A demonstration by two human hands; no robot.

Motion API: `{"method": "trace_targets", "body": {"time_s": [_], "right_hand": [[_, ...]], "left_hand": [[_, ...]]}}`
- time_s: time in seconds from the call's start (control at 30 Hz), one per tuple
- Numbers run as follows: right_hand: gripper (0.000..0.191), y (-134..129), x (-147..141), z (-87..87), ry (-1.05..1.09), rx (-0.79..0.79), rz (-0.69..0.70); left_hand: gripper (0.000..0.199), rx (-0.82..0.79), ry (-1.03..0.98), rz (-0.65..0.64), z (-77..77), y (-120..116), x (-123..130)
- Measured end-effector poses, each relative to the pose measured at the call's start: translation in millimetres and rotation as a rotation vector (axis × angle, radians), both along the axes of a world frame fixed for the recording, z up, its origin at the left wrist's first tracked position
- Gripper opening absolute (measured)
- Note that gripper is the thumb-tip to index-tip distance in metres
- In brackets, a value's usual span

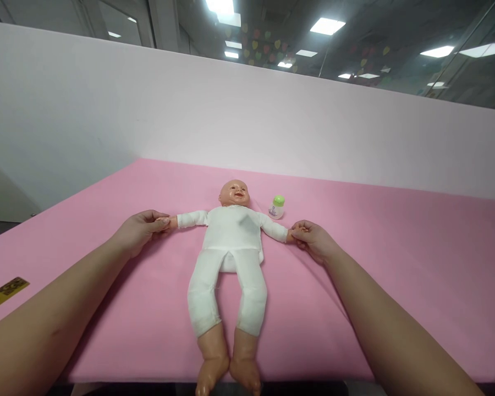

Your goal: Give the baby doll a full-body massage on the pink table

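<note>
A baby doll point(233, 234) with a white cloth body lies on its back, head away from me and feet over the near edge. Its arms are stretched out to both sides. My left hand point(142, 231) is closed around the doll's hand on the left, fingers and thumb pinching it. On the other side, my right hand point(313, 239) pinches the doll's other hand between thumb and fingers. Just beyond that arm stands a small clear jar point(276, 210) with a green lid, apart from my right hand.
The doll rests on a pink padded surface point(140, 308). A white wall point(247, 121) borders it at the back, with glass and ceiling lights above. A yellow label strip point(4, 295) lies at the left near edge.
</note>
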State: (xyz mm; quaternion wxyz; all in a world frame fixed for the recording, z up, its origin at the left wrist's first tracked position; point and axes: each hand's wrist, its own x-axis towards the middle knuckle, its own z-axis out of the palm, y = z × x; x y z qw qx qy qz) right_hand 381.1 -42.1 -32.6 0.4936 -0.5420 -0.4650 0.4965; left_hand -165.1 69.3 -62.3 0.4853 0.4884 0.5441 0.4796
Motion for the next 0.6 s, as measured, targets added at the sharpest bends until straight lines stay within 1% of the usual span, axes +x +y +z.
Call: {"method": "trace_targets", "body": {"time_s": [0.1,0.2,0.3,0.33,0.4,0.43,0.47,0.5,0.53,0.6], "right_hand": [[0.037,2.0,-0.7,-1.7,0.001,-0.004,-0.038],[0.038,4.6,-2.4,-3.6,0.014,-0.021,-0.101],[0.032,6.0,-4.5,-3.1,0.031,-0.026,-0.2],[0.033,6.3,-4.7,-2.6,0.04,-0.019,-0.235],[0.046,6.9,-3.7,-2.0,0.076,-0.004,-0.3],[0.052,7.6,-2.5,-2.0,0.104,0.002,-0.329],[0.055,8.4,-0.9,-2.4,0.138,0.006,-0.345],[0.052,9.6,0.9,-3.1,0.174,0.011,-0.345],[0.045,10.9,2.6,-4.1,0.21,0.015,-0.321],[0.027,13.9,4.8,-6.5,0.263,0.025,-0.228]], "left_hand": [[0.047,-0.03,-0.003,-0.102,-2.9,4.1,-2.8],[0.046,0.002,0.003,-0.106,-7.9,8.0,-5.6],[0.044,0.015,-0.01,-0.115,-11.5,9.5,-6.5],[0.042,0.014,-0.021,-0.105,-12.0,9.7,-6.6],[0.038,0.005,-0.062,-0.067,-11.4,10.0,-7.1],[0.038,-0.001,-0.091,-0.045,-10.4,10.3,-7.5],[0.04,-0.007,-0.126,-0.022,-8.9,10.5,-7.9],[0.042,-0.015,-0.163,-0.003,-7.0,10.7,-8.1],[0.042,-0.019,-0.198,0.012,-4.8,10.7,-7.8],[0.038,-0.019,-0.259,0.011,-0.1,9.8,-5.0]]}}
